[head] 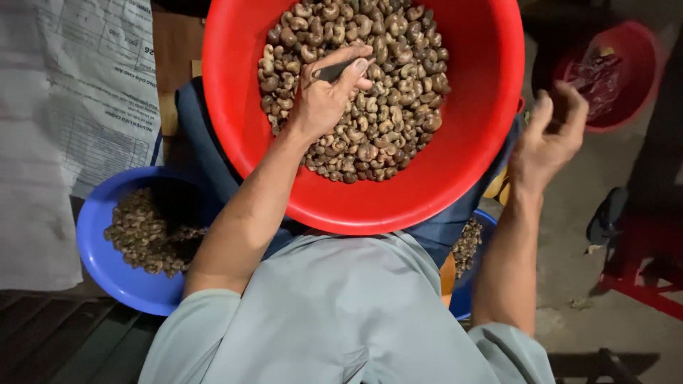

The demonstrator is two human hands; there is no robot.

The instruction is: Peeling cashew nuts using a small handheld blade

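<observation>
Left of the red basin: white printed sack (67,135), flat against the frame's left side.
Blue bowl (124,274): below-left of the red basin, dark shell pieces heaped in its middle, blue rim bare around them.
Left hand (324,96): inside the red basin, resting on the nuts — fingers curled round a thin dark tool (334,70).
Red basin (363,114): on the lap; raw cashew nuts (388,107) fill its centre, a wide bare red wall all round.
Right hand (548,139): just outside the basin's right rim, in the air, fingers loosely spread — blurred; cannot tell whether it holds anything.
Small red bowl (619,75): well right of the basin, on the floor.
</observation>
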